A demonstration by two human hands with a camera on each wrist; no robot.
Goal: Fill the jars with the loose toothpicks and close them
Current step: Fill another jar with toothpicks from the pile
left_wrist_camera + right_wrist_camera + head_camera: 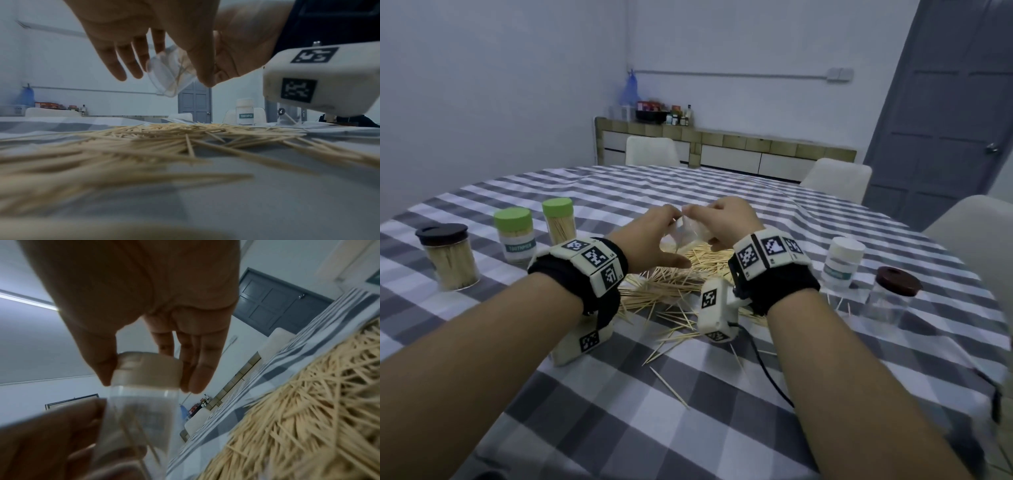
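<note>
A small clear jar [686, 236] hangs tilted above the loose toothpick pile [681, 279] at the table's middle. My left hand [657, 233] grips its body, thumb on the near side and fingers behind. My right hand [726, 222] pinches the jar's white lid [148, 369] between thumb and fingertips; the lid sits on the jar's mouth. In the left wrist view the jar [170, 73] shows only a few toothpicks inside.
At the left stand a black-lidded jar [446, 257] and two green-lidded jars [515, 236] [560, 222], all packed with toothpicks. At the right are a white-lidded jar [842, 260] and a brown-lidded clear jar [890, 294]. Stray toothpicks lie on the checked tablecloth [619, 411] near me.
</note>
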